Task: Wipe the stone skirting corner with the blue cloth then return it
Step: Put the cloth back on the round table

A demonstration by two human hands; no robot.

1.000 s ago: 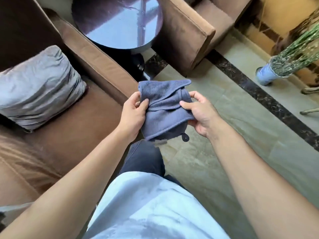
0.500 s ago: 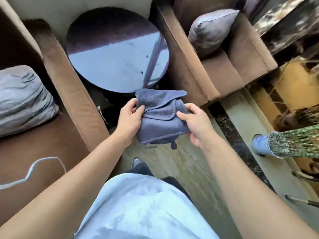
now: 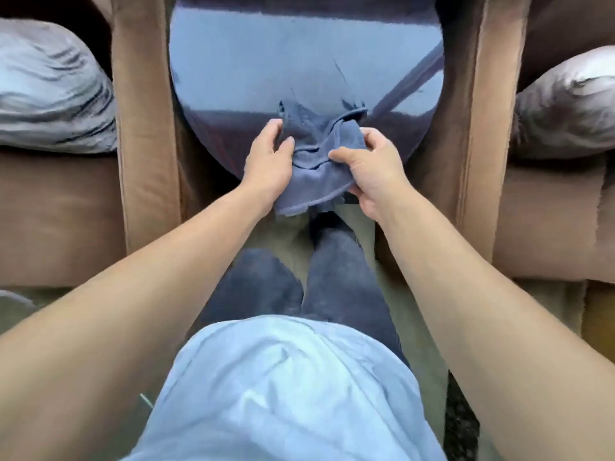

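Note:
The blue cloth (image 3: 316, 161) is folded and bunched, held by both hands over the near edge of a round dark glossy side table (image 3: 299, 61). My left hand (image 3: 266, 164) grips its left side with thumb on top. My right hand (image 3: 369, 171) pinches its right side. The cloth's lower hem hangs just past the table's rim. No stone skirting corner shows in this view.
Brown upholstered armchairs flank the table, left armrest (image 3: 146, 128) and right armrest (image 3: 472, 128). A grey cushion (image 3: 50, 91) lies on the left seat, another cushion (image 3: 565, 108) on the right. My legs stand on beige floor tile; a dark stone strip (image 3: 462, 427) runs bottom right.
The view has swung left and forward until the round table is centred between the two chairs. Both hands carried the cloth over the table's near edge; the cloth looks more bunched.

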